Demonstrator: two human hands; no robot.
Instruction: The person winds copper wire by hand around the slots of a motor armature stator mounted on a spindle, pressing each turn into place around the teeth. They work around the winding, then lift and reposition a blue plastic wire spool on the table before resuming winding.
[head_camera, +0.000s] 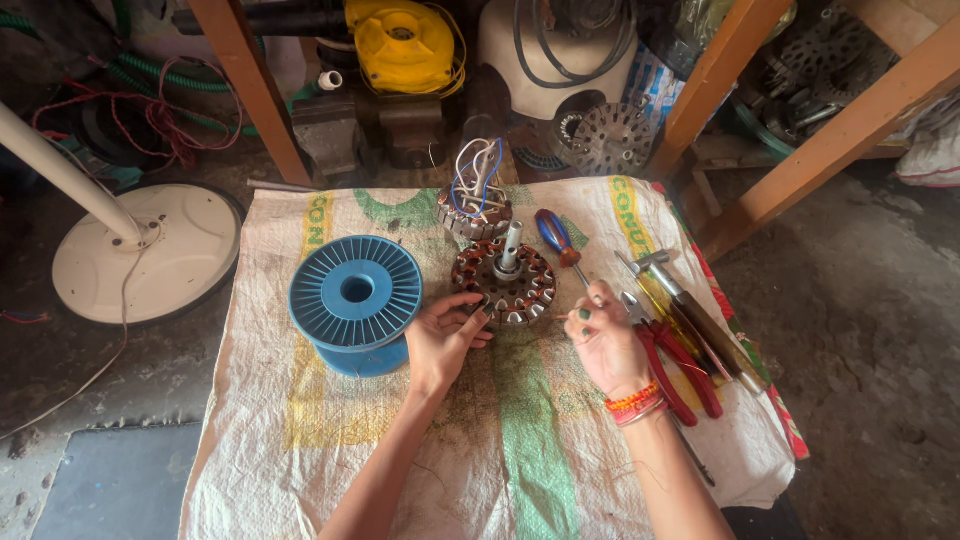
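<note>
Keep your left hand (443, 335) w/ open fingers steadying the stator (504, 281) at mid-sack (520, 440), beside the blue spool (356, 292), while your right hand (603, 340), pinched on thin wire, feeds it snugly w/o kinks.

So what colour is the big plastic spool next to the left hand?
Blue, all over; the spool shows clearly in the head view, beside the left hand.

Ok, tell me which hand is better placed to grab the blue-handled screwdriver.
Probably the right hand: it lies just below the blue-handled screwdriver. The left hand rests against the wound stator, which lies between it and the screwdriver.
</note>
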